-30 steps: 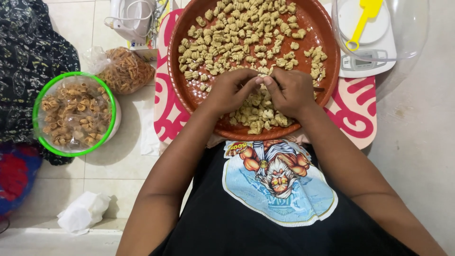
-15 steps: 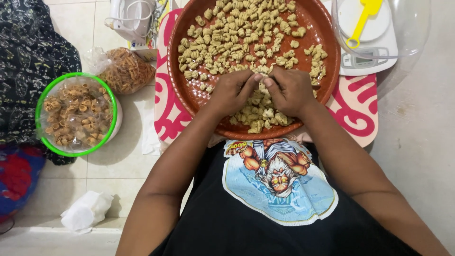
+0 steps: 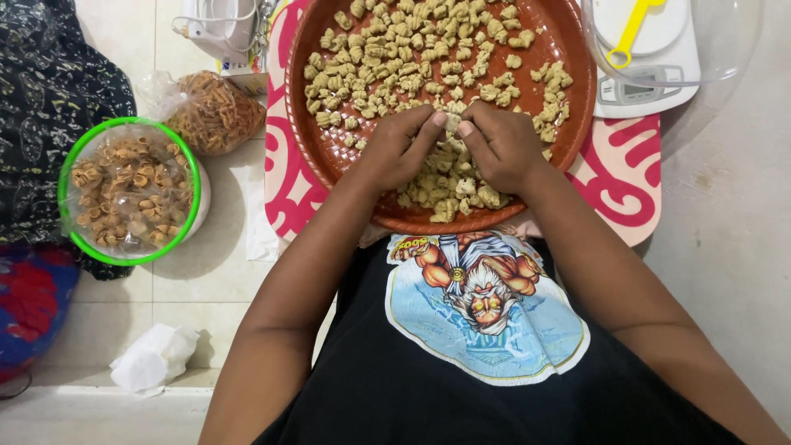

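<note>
The fingers (image 3: 439,120) of both hands met tip to tip over the near half of the tray (image 3: 577,99), nearly closed, pinching one small dough piece (image 3: 451,123) between them. The left hand (image 3: 399,148) curled in from one side and the right hand (image 3: 500,147) from the other, their knuckles resting among a heap of pale pieces (image 3: 449,185) at the tray's near edge. Beyond the hands, shaped pieces (image 3: 412,49) already covered most of the red-brown tray in a loose single layer, so the shaping looked well advanced, with the near heap probably left to work. The tray sat on a pink and white mat (image 3: 626,177). A green-rimmed bowl (image 3: 128,194) of browned pieces stood well to the left, beside a bag (image 3: 214,111) of the same. A scale (image 3: 651,78) lay just past the tray's right rim.
</note>
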